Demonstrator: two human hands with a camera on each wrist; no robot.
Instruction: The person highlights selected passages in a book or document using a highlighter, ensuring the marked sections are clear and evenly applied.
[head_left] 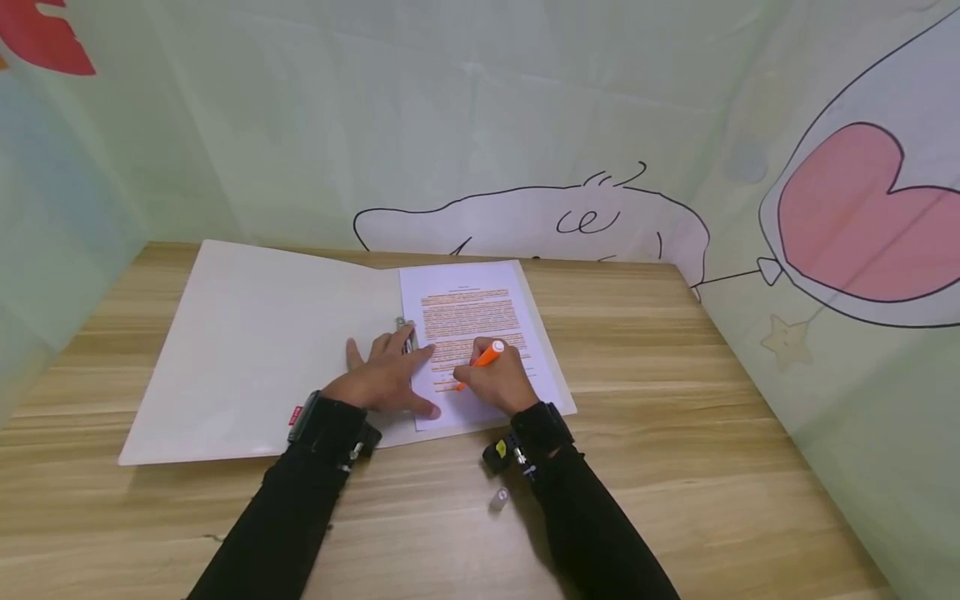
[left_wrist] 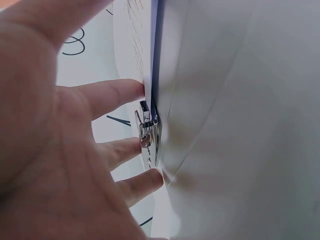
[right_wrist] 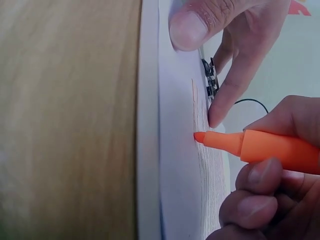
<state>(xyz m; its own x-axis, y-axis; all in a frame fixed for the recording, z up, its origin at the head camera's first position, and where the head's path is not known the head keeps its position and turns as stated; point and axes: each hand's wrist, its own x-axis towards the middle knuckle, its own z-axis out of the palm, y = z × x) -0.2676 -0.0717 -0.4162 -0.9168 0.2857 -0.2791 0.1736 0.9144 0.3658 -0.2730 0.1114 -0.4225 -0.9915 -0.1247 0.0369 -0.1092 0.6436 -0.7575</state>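
My right hand [head_left: 504, 383] pinches an uncapped orange highlighter [right_wrist: 280, 150] with its tip at the lower printed lines of a white sheet [head_left: 457, 414]. Orange lines run beneath most of the text. The sheet lies on the right side of an opened white folder [head_left: 247, 350]. Fingers spread, my left hand [head_left: 386, 379] rests across the sheet's left edge, its thumb on the lower left corner. Beside its fingertips is the folder's metal clip [left_wrist: 146, 125], partly covered by that hand in the head view.
A small translucent cap [head_left: 498, 500] lies on the wooden table [head_left: 675, 433] in front of the folder, near my right forearm. A printed fabric wall [head_left: 450, 100] rises behind the table's back edge and along both sides. Each wrist wears a strapped black device.
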